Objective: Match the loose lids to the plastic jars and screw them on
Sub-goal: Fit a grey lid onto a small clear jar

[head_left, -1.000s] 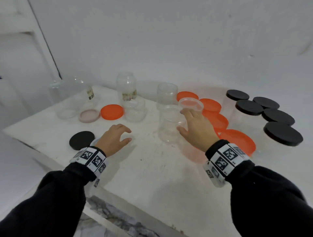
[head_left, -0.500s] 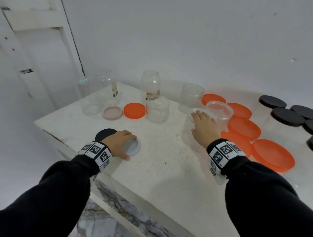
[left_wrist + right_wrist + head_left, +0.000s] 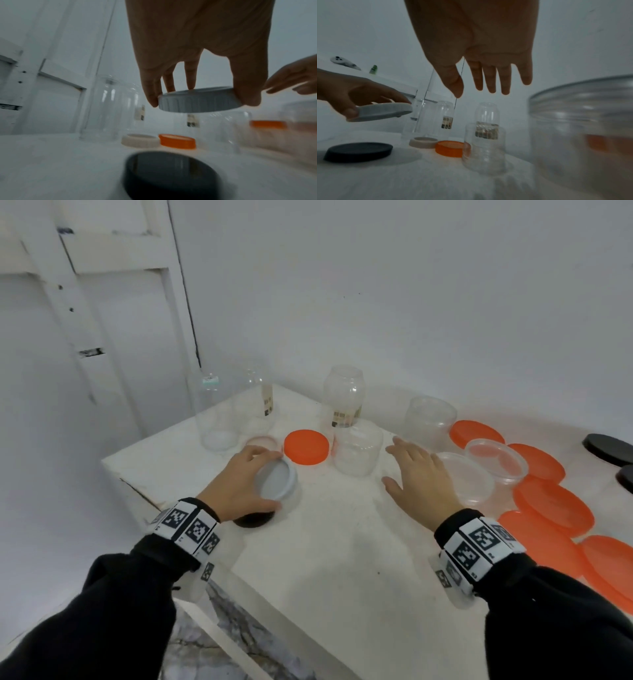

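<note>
Since half a second ago the left hand (image 3: 239,486) has lifted the white lid (image 3: 276,480) off the table (image 3: 329,549), and the right hand (image 3: 423,484) has left the wide jar (image 3: 467,481). The left grip pinches the lid's rim between thumb and fingers, holding it in the air above the black lid (image 3: 169,174), which lies flat on the table. The right grip is empty, its fingers (image 3: 491,78) straight and spread above the table, between a small clear jar (image 3: 358,448) and the wide jar. A loose orange lid (image 3: 306,447) and a beige lid (image 3: 423,144) lie side by side beyond.
</note>
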Available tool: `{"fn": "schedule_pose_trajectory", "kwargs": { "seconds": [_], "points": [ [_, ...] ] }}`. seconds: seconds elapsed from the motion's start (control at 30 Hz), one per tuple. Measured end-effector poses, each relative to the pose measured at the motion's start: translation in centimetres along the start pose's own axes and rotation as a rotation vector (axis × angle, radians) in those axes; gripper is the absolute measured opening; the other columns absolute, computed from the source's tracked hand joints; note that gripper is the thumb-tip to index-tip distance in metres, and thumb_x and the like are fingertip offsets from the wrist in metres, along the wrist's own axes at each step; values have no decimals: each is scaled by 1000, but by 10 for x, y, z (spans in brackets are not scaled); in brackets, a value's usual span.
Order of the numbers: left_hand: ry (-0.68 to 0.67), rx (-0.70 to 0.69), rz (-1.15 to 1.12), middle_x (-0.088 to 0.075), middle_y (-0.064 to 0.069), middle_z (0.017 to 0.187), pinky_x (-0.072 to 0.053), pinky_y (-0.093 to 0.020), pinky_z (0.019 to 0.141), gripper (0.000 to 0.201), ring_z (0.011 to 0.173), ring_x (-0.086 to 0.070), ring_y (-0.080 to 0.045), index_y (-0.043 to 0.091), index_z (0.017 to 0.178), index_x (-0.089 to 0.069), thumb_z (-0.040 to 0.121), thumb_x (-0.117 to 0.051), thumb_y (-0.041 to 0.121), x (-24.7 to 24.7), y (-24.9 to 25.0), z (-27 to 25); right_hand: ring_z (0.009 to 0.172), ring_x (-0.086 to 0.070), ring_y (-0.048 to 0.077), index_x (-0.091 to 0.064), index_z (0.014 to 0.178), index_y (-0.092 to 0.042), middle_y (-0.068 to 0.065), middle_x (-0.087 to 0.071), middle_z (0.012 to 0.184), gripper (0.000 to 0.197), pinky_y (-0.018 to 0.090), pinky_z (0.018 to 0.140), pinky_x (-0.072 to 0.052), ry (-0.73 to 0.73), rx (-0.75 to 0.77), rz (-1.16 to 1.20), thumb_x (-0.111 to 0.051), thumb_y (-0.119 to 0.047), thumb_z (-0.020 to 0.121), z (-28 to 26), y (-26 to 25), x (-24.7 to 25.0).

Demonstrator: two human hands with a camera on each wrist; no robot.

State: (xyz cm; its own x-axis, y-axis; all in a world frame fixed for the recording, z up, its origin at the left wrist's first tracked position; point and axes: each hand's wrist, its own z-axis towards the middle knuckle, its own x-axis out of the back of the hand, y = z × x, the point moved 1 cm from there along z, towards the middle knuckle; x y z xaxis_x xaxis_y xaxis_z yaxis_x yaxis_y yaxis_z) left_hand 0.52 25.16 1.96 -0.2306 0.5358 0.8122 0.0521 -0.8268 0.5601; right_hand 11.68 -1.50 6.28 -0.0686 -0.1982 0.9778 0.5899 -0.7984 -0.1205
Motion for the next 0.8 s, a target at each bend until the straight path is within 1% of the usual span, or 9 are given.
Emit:
{"fn": "schedule_pose_trajectory", "kwargs": {
  "seconds": [0.07,0.17,0.23,0.33,0.43,0.57,0.7,0.8],
  "points": [
    [84,-3,-40,-32,5,133,-27,-24,100,88,124,-33,-15,31,135,-39,56,-75,46,26,-14,3,140,-24,19,-36,140,-17,1,-24,154,51,41,114,-20,6,54,46,-52,-29,92,20,-22,-1],
    [214,-35,-42,-34,3,134,-26,-27,102,91,124,-34,-14,32,135,-40,53,-71,57,62,-35,7,137,-30,20,-39,138,-16,2,-31,151,50,38,112,-24,0,101,114,-53,-27,92,52,-56,-2],
    [315,-64,-76,-37,4,131,-28,-29,105,90,123,-35,-13,31,133,-43,52,-66,63,85,-54,6,138,-29,21,-39,138,-15,3,-30,152,50,38,112,-24,-19,132,150,-54,-25,92,79,-82,-7],
    [398,-83,-90,-39,4,129,-29,-28,104,86,123,-36,-12,31,131,-45,54,-66,62,112,-82,5,139,-26,22,-37,139,-15,3,-24,154,51,40,113,-22,-40,149,170,-54,-23,92,118,-119,-14],
    [415,-69,-92,-38,6,129,-30,-27,103,86,123,-36,-11,31,131,-45,53,-66,62,132,-110,7,139,-25,24,-36,140,-15,4,-21,155,51,42,113,-23,-28,165,184,-53,-26,93,155,-151,-22],
    [408,-70,-96,-38,7,129,-32,-28,102,86,122,-37,-11,32,131,-44,54,-67,62,149,-139,11,141,-21,27,-30,144,-15,7,-15,157,58,45,112,-23,-13,173,187,-54,-26,92,195,-184,-33],
    [378,-76,-106,-38,8,130,-31,-25,102,85,122,-36,-8,34,132,-43,55,-67,61,155,-155,16,141,-17,30,-23,147,-16,9,-7,157,65,47,112,-23,-4,149,148,-55,-28,92,223,-204,-41],
    [352,-101,-122,-38,7,131,-31,-24,103,84,124,-36,-8,35,131,-42,56,-67,61,153,-162,18,142,-14,30,-22,147,-18,8,-5,158,66,47,113,-21,-16,118,87,-55,-32,91,235,-209,-46]
  ]
}}
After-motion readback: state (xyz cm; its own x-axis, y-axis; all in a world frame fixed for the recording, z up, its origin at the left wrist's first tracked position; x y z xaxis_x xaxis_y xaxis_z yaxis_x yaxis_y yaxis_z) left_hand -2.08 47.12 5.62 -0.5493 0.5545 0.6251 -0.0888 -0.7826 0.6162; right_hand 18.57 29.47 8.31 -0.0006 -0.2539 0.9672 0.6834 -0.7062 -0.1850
